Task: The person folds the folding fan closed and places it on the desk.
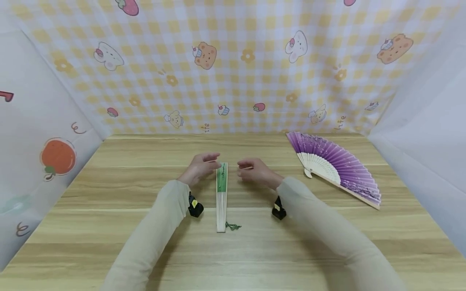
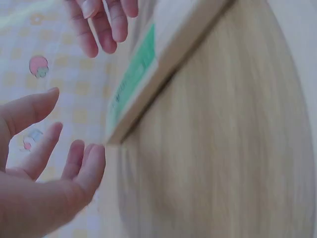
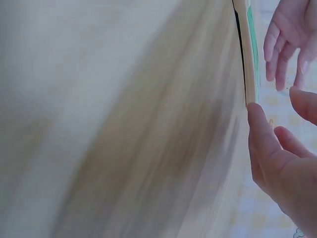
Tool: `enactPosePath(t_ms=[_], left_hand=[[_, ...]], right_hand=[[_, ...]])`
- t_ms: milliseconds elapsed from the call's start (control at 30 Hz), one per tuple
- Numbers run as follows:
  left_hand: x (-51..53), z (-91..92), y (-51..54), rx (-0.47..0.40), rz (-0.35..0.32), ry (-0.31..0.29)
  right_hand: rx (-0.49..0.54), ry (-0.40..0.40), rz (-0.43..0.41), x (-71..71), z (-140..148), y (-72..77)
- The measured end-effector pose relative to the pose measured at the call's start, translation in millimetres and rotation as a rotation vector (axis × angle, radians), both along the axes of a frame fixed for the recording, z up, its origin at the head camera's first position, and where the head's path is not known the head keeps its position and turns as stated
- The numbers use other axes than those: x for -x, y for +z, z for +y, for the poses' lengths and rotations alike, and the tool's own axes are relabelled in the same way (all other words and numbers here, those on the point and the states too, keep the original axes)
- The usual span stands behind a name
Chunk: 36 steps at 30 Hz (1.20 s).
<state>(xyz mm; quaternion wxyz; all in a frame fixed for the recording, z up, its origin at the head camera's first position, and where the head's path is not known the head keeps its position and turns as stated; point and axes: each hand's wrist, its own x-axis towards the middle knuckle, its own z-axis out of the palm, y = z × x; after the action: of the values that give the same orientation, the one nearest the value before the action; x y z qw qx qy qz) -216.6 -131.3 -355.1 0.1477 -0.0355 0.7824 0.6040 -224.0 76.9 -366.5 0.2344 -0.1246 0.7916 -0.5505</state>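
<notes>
A folded hand fan (image 1: 221,202) with a green upper part and pale ribs lies lengthwise on the table, a dark green tassel (image 1: 233,226) beside its near end. To its left, my left hand (image 1: 201,166) hovers near the green end with loosely bent fingers, holding nothing. On the other side, my right hand (image 1: 256,171) is held apart from the fan, fingers relaxed and nothing in them. In the left wrist view the green section of the fan (image 2: 134,74) shows between both hands. The right wrist view catches only the fan's thin edge (image 3: 251,59).
A purple fan (image 1: 342,165) lies spread out at the back right of the wooden table (image 1: 109,226). Behind the table hangs a yellow checked cloth (image 1: 233,81) with cartoon prints. White cloth walls (image 1: 32,133) stand at both sides.
</notes>
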Motion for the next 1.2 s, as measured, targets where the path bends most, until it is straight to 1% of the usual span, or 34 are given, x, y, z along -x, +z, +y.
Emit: enactPosePath(t_ms=[133,200,233,333,433,467,633,700,833,967,1100,1200], left_hand=[[-3.2,11.1,3.0,0.003,0.058,0.005],[-4.8,18.5,4.5,-0.009,0.091,0.0],[-4.6,21.8,3.3,-0.016,0.11,-0.003],[-8.0,35.1,7.6,-0.067,0.124,-0.014],[-12.5,49.8,12.8,-0.125,0.126,-0.019],[-15.2,55.7,16.0,-0.141,0.118,-0.016],[-21.7,80.1,18.4,-0.217,0.138,-0.031],[-23.2,88.7,19.8,-0.254,0.143,-0.036],[-22.4,104.8,22.8,-0.301,0.154,-0.036],[-20.1,123.3,23.4,-0.298,0.169,-0.056],[-17.3,144.4,18.3,-0.307,0.17,-0.074],[-13.9,159.9,12.1,-0.32,0.158,-0.073]], right_hand=[[0.022,0.019,0.026,-12.4,17,3.8],[0.042,0.029,0.06,-19.1,26,5.9],[0.046,0.034,0.085,-22.6,30,6.7],[0.068,0.042,0.14,-31.4,44,8.8],[0.078,0.041,0.165,-38.7,58,10.5],[0.085,0.036,0.162,-40.9,62,11.0],[0.125,-0.004,0.167,-50.1,83,11.1],[0.137,-0.02,0.192,-52.8,91,11.7],[0.156,-0.045,0.257,-56.6,107,14.5],[0.184,-0.073,0.303,-61.3,127,18.9],[0.227,-0.108,0.327,-69.0,153,25.9],[0.236,-0.136,0.327,-74.9,174,30.4]])
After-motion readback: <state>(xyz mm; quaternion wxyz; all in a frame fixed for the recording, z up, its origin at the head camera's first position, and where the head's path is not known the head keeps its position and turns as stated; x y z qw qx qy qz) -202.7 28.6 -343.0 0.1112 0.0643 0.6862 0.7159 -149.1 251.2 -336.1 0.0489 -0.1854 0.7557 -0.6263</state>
